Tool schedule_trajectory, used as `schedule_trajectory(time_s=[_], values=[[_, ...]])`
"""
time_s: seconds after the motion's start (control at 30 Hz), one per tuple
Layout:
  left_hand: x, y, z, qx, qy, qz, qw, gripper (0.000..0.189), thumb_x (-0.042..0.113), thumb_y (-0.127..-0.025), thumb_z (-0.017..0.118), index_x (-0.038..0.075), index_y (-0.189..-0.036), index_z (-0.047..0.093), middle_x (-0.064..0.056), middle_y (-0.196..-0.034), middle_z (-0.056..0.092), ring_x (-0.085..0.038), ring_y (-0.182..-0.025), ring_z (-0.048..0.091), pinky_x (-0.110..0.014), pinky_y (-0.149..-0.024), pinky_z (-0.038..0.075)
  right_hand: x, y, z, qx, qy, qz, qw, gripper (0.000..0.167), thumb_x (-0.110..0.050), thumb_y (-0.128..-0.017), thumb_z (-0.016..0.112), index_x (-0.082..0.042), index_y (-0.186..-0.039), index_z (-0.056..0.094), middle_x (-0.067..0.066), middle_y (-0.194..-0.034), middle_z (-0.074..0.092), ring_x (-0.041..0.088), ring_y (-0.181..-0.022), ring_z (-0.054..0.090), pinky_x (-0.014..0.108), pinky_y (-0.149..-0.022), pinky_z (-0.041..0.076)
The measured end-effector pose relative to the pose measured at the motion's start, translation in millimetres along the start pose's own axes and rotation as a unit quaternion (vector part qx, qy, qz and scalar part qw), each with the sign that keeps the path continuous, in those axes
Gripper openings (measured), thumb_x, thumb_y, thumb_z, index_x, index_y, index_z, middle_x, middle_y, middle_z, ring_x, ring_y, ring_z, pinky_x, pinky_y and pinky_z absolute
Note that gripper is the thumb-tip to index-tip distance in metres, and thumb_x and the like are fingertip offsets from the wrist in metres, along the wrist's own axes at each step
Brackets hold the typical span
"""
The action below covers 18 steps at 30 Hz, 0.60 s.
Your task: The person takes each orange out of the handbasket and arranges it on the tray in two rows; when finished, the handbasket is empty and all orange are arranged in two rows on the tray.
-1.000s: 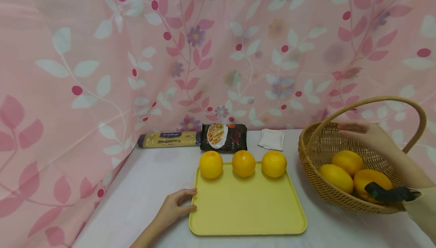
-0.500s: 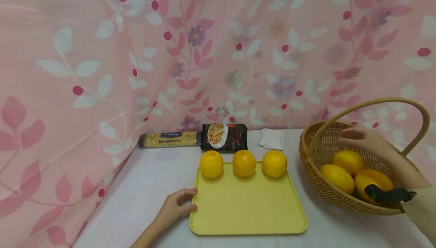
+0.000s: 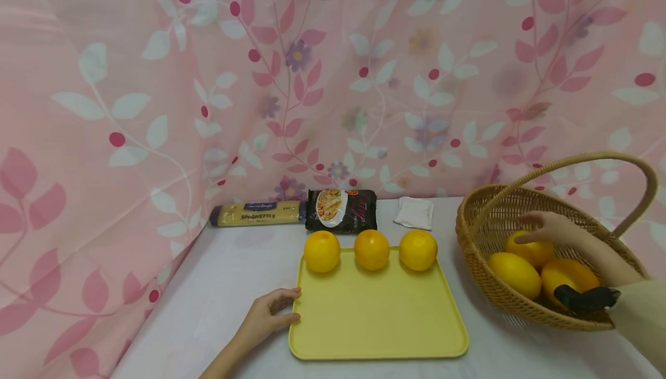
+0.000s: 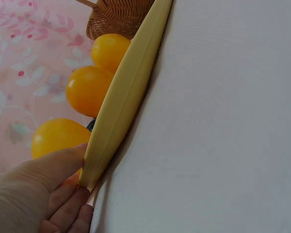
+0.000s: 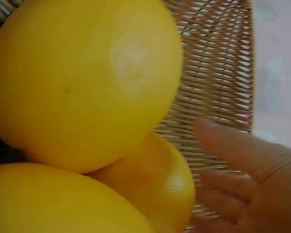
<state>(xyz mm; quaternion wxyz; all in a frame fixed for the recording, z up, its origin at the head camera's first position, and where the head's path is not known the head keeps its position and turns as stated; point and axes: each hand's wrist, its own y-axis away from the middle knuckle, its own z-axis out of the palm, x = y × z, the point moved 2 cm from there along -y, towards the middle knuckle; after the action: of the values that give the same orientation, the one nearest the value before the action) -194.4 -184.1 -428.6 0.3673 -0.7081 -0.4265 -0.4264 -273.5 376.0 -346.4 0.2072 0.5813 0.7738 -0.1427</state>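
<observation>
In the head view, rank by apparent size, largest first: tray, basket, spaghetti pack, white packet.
1. Tray
2. Basket, nearly as big, partly cut off at the frame edge
3. Spaghetti pack
4. White packet, farther back

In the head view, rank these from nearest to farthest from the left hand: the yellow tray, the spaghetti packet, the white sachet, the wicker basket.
Measured from the left hand:
1. Yellow tray, touching the fingers, just to its right.
2. Spaghetti packet, at the back, by the curtain.
3. White sachet, at the back, further right.
4. Wicker basket, at the far right.
</observation>
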Motion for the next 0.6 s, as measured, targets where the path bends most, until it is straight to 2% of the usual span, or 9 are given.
schedule_trajectory(time_s=[0.17,0.33,0.47,0.6], values=[[-11.6,-1.9,-0.6,0.003,0.011,-0.015,0.9998,0.035,0.003,-0.074,0.071,-0.006,-0.105,0.058,-0.023,-0.118,0.052,-0.033,-0.109,0.049,-0.034,-0.092,0.041,6.3,-1.7,6.4,-0.055,0.011,0.018,0.9983,0.069,-0.027,-0.078,0.069,0.021,-0.118,0.039,0.04,-0.116,0.04,0.055,-0.103,0.038,0.058,-0.08,0.041],[-28.1,-4.0,-1.4,0.004,0.012,-0.014,0.9998,0.037,0.008,-0.074,0.073,-0.002,-0.107,0.06,-0.018,-0.12,0.053,-0.027,-0.11,0.05,-0.03,-0.093,0.041,6.8,-1.5,5.3,-0.089,0.02,0.04,0.9951,0.069,-0.025,-0.075,0.071,0.017,-0.12,0.04,0.039,-0.113,0.041,0.048,-0.095,0.046,0.05,-0.072,0.047],[-30.3,-4.8,-1.4,0.007,0.021,-0.009,0.9997,0.039,0.01,-0.073,0.074,-0.003,-0.107,0.059,-0.018,-0.119,0.053,-0.027,-0.109,0.05,-0.028,-0.092,0.041,4.6,-0.1,4.2,-0.1,0.021,0.057,0.9931,0.075,-0.022,-0.069,0.074,0.014,-0.124,0.038,0.038,-0.111,0.041,0.042,-0.09,0.048,0.047,-0.068,0.047],[-30.1,-5.8,-2.0,0.006,0.042,-0.008,0.9991,0.04,0.009,-0.074,0.073,-0.006,-0.108,0.057,-0.02,-0.119,0.053,-0.027,-0.109,0.05,-0.027,-0.092,0.041,2.4,2.4,5.0,-0.108,0.039,0.056,0.9918,0.079,-0.017,-0.065,0.075,0.013,-0.126,0.034,0.038,-0.112,0.041,0.043,-0.091,0.047,0.047,-0.068,0.046]])
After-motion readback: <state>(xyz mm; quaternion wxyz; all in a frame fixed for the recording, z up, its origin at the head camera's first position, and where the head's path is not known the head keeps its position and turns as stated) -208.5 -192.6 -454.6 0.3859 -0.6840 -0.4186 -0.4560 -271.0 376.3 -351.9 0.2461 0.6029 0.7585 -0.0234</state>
